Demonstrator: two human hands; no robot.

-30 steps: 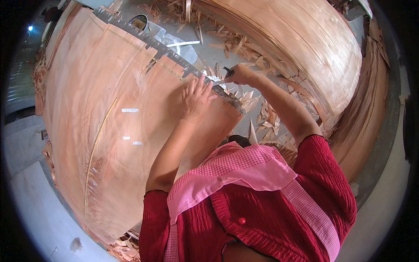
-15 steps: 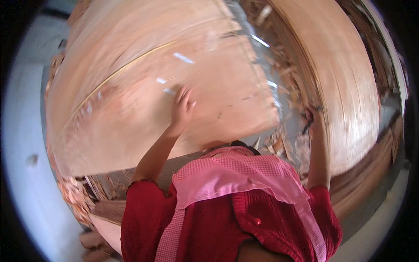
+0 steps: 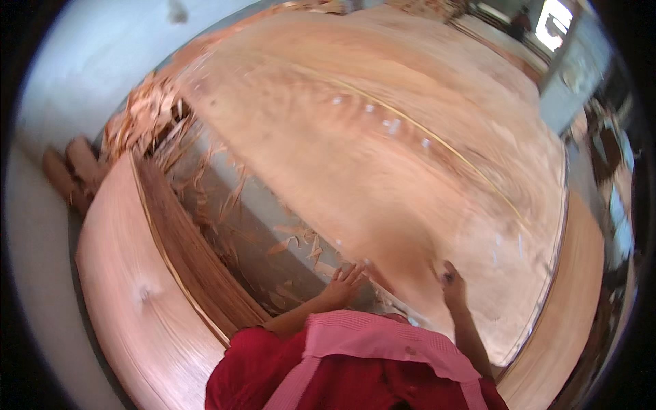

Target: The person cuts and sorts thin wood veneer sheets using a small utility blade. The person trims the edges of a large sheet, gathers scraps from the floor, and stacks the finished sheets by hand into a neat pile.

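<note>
A broad pale wood veneer sheet [image 3: 307, 137] spreads across the middle, with a long yellow tape line [image 3: 465, 164] and several small white tape pieces [image 3: 391, 125]. My left hand [image 3: 345, 283] is open, fingers outstretched at the sheet's near edge, over shavings on the floor. My right hand [image 3: 453, 287] is over the sheet, closed on a small dark tool [image 3: 447, 275], which looks like the knife seen earlier; its blade is not clear.
Curved veneer stacks lie at my left [image 3: 130, 273] and right [image 3: 567, 287]. Wood scraps [image 3: 143, 113] heap along the pale wall [image 3: 89, 61]; loose shavings [image 3: 287, 246] litter the grey floor [image 3: 239, 212]. A bright opening [image 3: 550, 24] shows at the back right.
My view has swung round to the left. My hands have left the toothed dark strip at the sheet's edge and moved apart; my right hand still holds the dark tool.
</note>
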